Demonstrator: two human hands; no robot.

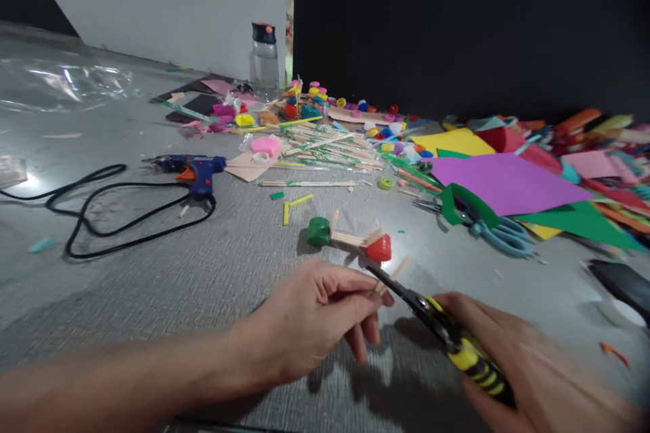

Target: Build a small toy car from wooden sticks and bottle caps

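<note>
My left hand (pixel 325 311) pinches a short pale wooden stick (pixel 403 270) between thumb and forefinger. In my right hand (pixel 528 358) is a pair of cutters (pixel 457 338) with yellow and black handles. Their dark jaws lie across the stick, just beyond my left fingertips; I cannot tell whether the blades touch it. Behind my hands on the table rests a small wooden-stick assembly (pixel 350 238), with a green bottle cap (pixel 319 232) at its left end and a red bottle cap (pixel 379 247) at its right.
A blue glue gun (pixel 196 170) with a looped black cord lies at left. Wrapped wooden sticks (pixel 330 145) and coloured caps cover the back. Scissors (pixel 500 230) lie beside purple paper (pixel 502 176) at right. A water bottle (pixel 265 61) stands at the rear.
</note>
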